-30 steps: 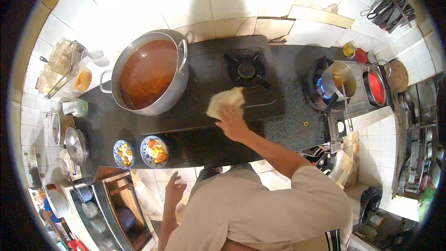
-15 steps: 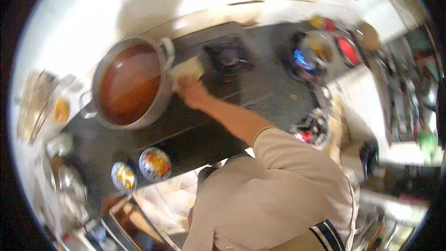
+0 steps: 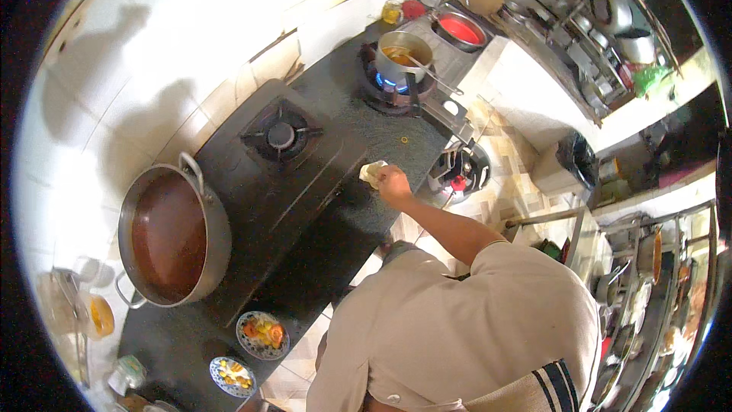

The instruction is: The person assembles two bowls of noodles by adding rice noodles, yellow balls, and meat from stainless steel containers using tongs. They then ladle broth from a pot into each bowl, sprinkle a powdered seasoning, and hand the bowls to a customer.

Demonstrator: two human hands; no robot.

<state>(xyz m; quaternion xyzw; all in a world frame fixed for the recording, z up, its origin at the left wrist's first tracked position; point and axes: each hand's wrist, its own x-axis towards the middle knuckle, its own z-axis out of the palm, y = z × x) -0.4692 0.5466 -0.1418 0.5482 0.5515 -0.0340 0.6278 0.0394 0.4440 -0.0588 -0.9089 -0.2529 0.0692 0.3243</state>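
Left hand wasn't in view; right hand (image 3: 393,184) pinched a bunched cloth (image 3: 372,173), prob for better grip. Pot (image 3: 398,69) at the cloth's 12 o'clock sat over a flame (image 3: 391,85), presumably for heating.

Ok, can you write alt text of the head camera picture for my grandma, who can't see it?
A right hand holds a pale cloth over a dark counter. A big pot of brownish-red liquid stands at left; farther away, a small pan sits above a blue flame.
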